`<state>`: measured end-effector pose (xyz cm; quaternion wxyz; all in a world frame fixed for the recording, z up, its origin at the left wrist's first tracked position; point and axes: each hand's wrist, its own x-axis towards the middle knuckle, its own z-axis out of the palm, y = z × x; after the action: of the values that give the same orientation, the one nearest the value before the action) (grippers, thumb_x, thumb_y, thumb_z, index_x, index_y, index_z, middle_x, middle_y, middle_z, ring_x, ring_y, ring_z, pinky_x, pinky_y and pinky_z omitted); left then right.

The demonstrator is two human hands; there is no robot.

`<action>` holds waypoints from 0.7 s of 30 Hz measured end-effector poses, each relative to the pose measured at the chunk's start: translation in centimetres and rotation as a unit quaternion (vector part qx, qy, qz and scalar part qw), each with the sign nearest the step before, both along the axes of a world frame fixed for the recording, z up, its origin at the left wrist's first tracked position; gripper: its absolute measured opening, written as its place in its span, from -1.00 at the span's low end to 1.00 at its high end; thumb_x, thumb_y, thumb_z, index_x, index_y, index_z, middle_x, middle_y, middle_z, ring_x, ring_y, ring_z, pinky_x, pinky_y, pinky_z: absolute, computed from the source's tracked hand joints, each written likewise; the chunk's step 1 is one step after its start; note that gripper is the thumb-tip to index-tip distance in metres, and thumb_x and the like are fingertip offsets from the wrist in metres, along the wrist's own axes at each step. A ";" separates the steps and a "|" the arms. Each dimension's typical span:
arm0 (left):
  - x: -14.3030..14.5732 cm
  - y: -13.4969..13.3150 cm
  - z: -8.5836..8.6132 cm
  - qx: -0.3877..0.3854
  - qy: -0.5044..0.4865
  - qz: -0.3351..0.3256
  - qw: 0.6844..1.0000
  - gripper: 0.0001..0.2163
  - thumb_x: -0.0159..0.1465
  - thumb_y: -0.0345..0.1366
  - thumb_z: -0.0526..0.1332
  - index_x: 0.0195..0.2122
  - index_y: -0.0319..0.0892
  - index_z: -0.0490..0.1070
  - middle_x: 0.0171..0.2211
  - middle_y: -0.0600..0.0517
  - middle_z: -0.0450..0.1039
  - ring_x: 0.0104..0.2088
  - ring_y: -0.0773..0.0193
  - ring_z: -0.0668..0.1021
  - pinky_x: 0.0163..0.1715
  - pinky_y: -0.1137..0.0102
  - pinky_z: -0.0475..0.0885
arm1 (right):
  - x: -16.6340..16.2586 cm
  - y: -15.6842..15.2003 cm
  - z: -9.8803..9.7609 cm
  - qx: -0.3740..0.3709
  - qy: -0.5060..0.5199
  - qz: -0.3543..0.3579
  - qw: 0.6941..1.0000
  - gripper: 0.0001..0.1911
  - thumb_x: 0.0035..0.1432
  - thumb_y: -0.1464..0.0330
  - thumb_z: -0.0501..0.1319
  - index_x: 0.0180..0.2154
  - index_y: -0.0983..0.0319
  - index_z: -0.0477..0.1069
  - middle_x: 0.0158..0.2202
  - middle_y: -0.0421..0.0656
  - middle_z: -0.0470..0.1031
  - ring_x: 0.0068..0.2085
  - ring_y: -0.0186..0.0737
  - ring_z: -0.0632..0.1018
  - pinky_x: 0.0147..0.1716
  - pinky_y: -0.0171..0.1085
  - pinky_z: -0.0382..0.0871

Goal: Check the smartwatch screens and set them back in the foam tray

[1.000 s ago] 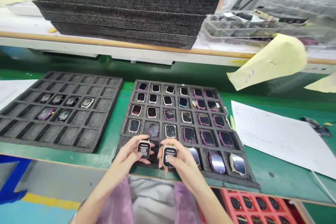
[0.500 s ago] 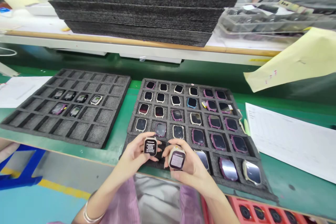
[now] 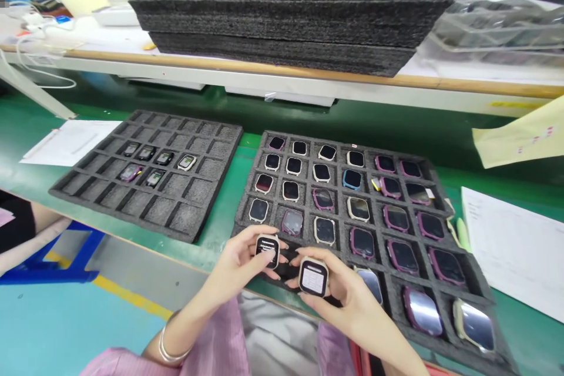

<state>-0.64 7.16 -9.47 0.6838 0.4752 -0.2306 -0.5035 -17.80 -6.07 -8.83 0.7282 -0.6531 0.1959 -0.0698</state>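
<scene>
My left hand (image 3: 240, 261) grips a small cream-cased smartwatch body (image 3: 267, 250) whose lit screen shows lines of text. My right hand (image 3: 352, 299) grips a second cream smartwatch body (image 3: 314, 277) with a bright white screen. Both watches hover over the near left corner of a dark foam tray (image 3: 473, 273) whose cells hold several watch bodies in cream, pink, purple and blue. To the left lies a second dark foam tray (image 3: 185, 217), with several watch bodies in its far rows and many bare cells.
A tall stack of dark foam trays (image 3: 286, 17) sits on the raised shelf behind. White paper sheets (image 3: 515, 247) lie at the right and a white paper sheet (image 3: 70, 141) at the left on the green bench. A yellow sheet (image 3: 524, 135) hangs at right. Another person's arm (image 3: 30, 241) shows at far left.
The view has swung left, shifting everything rightward in frame. My right hand's watch has turned and its screen went from dark with text to bright white. My left hand still holds its watch.
</scene>
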 end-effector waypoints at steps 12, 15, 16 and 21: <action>0.9 0.3 -0.3 0.003 0.022 0.003 1.000 -0.75 0.26 -0.28 0.33 -0.06 -0.20 0.43 -0.19 -0.09 0.56 -0.25 0.21 0.62 -0.42 0.46 0.61 | 0.3 -0.4 -0.8 -0.197 0.062 -0.001 0.979 -0.41 0.14 0.49 0.20 0.18 0.08 0.20 0.12 -0.10 0.40 0.12 -0.04 0.46 0.13 -0.04 0.32; 1.1 0.6 -0.2 0.004 0.027 0.006 1.000 -0.75 0.27 -0.25 0.31 -0.05 -0.19 0.45 -0.17 -0.09 0.55 -0.24 0.19 0.62 -0.41 0.43 0.62 | 0.9 -0.2 -0.9 -0.227 0.050 0.008 0.972 -0.50 0.15 0.52 0.17 0.10 0.07 0.23 0.06 -0.14 0.42 0.07 -0.11 0.48 0.06 -0.13 0.38; 1.2 0.7 -0.2 0.004 0.029 0.008 1.000 -0.75 0.28 -0.24 0.30 -0.04 -0.18 0.46 -0.16 -0.10 0.55 -0.23 0.18 0.62 -0.41 0.43 0.62 | 1.2 0.0 -1.0 -0.252 0.046 0.009 0.967 -0.51 0.15 0.53 0.17 0.09 0.06 0.24 0.08 -0.14 0.40 0.08 -0.11 0.47 0.07 -0.14 0.37; 1.4 0.9 -0.2 0.010 0.027 0.019 0.999 -0.73 0.29 -0.25 0.28 0.00 -0.17 0.45 -0.16 -0.10 0.55 -0.23 0.18 0.61 -0.39 0.40 0.62 | 2.8 0.6 -1.4 -0.374 0.025 0.032 0.927 -0.50 0.20 0.54 0.19 0.15 0.11 0.26 0.07 -0.10 0.36 0.08 -0.10 0.44 0.08 -0.13 0.35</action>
<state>0.78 8.11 -9.66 0.6945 0.4724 -0.1979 -0.5053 -14.98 -5.46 -10.24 0.4280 -0.8853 0.1529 -0.0980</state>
